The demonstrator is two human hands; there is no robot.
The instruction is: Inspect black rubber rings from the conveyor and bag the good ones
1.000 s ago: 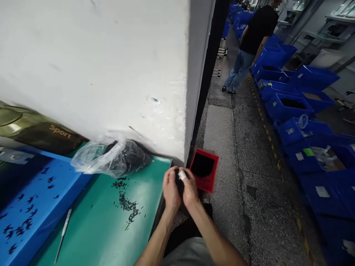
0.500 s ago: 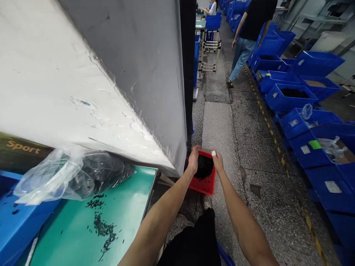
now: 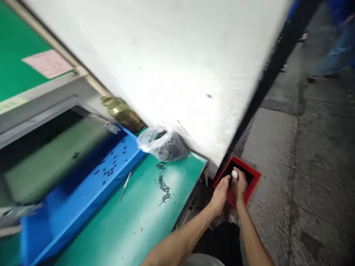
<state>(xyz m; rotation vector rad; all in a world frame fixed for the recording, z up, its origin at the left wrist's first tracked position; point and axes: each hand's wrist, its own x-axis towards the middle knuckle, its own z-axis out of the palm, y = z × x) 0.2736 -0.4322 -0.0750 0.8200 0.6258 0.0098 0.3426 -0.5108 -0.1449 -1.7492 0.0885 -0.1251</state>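
Observation:
A red bin [image 3: 255, 177] with dark contents stands low beside the end of the green table, near my feet. My left hand [image 3: 221, 193] is over its near left side, the fingers bent together. Close beside it, over the middle of the bin, my right hand [image 3: 239, 183] is curled, with a white wrap [image 3: 234, 173] on one digit. The two hands nearly meet. Whatever is between the fingers, if anything, is hidden by the hands and blur.
On the green table [image 3: 116, 229] lie scattered small black pieces [image 3: 164, 186], a tied clear bag [image 3: 169, 146] and a thin metal tool [image 3: 125, 187]. A blue tray [image 3: 91, 207] holds more pieces under a machine chute. A white pillar [image 3: 194, 74] rises behind; a person's legs [image 3: 331, 55] show at right.
My view has swung left and down towards the table. My hands have left the bin's far edge and come together above its near part. The walking person is now at the right edge.

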